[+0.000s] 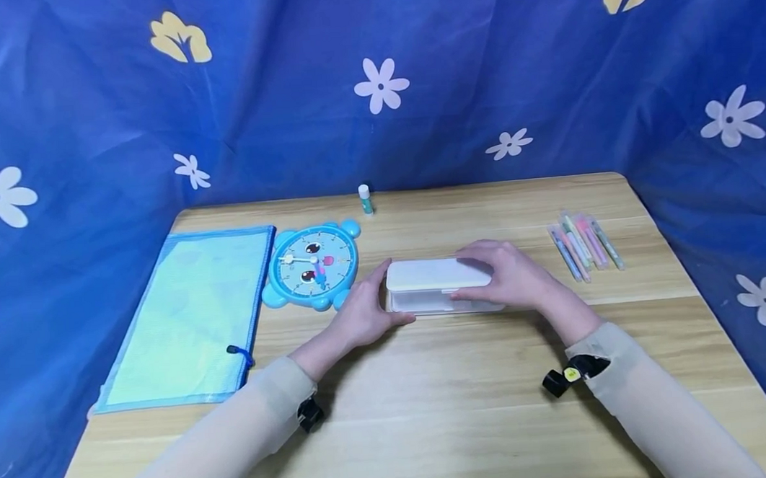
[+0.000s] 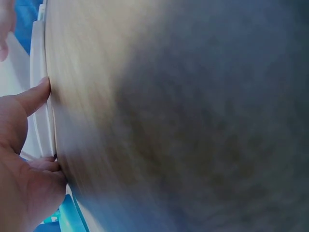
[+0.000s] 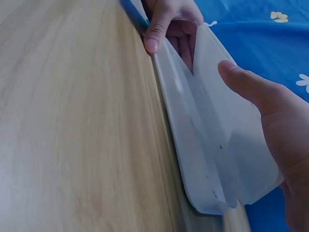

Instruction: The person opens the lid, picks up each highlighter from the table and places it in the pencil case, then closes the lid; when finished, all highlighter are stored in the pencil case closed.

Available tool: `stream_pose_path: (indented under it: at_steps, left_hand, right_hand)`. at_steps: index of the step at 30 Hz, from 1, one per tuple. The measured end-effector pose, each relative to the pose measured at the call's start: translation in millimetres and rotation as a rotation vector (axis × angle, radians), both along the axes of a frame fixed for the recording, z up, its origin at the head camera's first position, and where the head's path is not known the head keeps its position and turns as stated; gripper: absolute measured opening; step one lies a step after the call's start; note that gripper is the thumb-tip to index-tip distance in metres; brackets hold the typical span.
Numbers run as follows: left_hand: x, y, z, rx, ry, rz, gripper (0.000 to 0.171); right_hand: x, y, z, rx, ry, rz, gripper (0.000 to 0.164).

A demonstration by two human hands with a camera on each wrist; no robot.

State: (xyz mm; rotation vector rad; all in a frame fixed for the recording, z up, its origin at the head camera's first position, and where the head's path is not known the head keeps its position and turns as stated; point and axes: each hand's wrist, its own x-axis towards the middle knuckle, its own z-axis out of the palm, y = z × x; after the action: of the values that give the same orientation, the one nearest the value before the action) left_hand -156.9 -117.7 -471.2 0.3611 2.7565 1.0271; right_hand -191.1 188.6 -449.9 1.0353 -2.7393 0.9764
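A white translucent pencil case (image 1: 424, 274) sits on the wooden table with its hinged lid (image 3: 227, 111) partly raised from the tray (image 3: 186, 140). At the case's left end, my left hand (image 1: 364, 311) grips the tray, thumb along the front side. My right hand (image 1: 507, 279) pinches the lid near its right end, with the thumb on the front edge. The right wrist view shows a wedge-shaped gap between lid and tray. Only part of the case's side shows in the left wrist view, behind the left hand (image 2: 24, 164).
Left of the case lies a blue toy clock (image 1: 315, 266), beside a blue-edged zip folder (image 1: 192, 321). A glue stick (image 1: 366, 200) stands near the table's back edge. Several pastel pens (image 1: 585, 246) lie at the right. Blue flowered cloth (image 1: 442, 135) hangs behind the table (image 1: 456, 401).
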Motion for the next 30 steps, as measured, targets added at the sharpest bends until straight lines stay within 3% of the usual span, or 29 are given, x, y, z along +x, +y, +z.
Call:
stream_pose_path:
  at_steps: [10,20,24,30]
  left_hand:
    - [-1.2,-1,0.6,-0.011,0.002,-0.002,0.121]
    - [0.3,-1,0.1,0.006,0.012,-0.003,0.117]
    - [0.0,0,-0.1,0.019,0.019,-0.004,0.118]
    - [-0.7,1,0.5,0.022,0.015,-0.004,0.119]
  right_hand:
    - [-5.7,15,2.8,-0.156,0.126,-0.007,0.051]
    - [-13.6,26,6.6,-0.263,0.238,-0.082,0.034]
    - [-15.4,29,7.8,-0.292,0.244,-0.101,0.029]
    - [-15.8,33,8.1,-0.320,0.181,-0.171,0.021]
